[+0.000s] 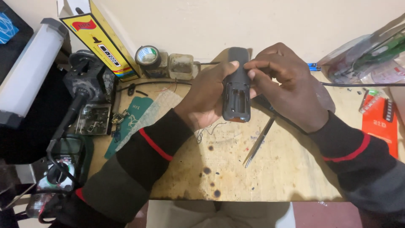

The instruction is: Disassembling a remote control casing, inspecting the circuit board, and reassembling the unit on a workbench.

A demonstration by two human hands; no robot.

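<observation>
Left hand [206, 95] wraps a dark grey remote control [236, 84] from 9 o'clock, thumb on its upper edge, fingers closed around the body. Right hand [287, 84] at 3 o'clock pinches the remote's upper side with its fingertips [252, 74]. Remote is held above the wooden workbench [236, 169], open battery bay facing up. Metal tweezers [258, 142] lie at 5 o'clock. Tape roll [147, 55] at 10 o'clock, soldering station [86, 74] far at 9.
</observation>
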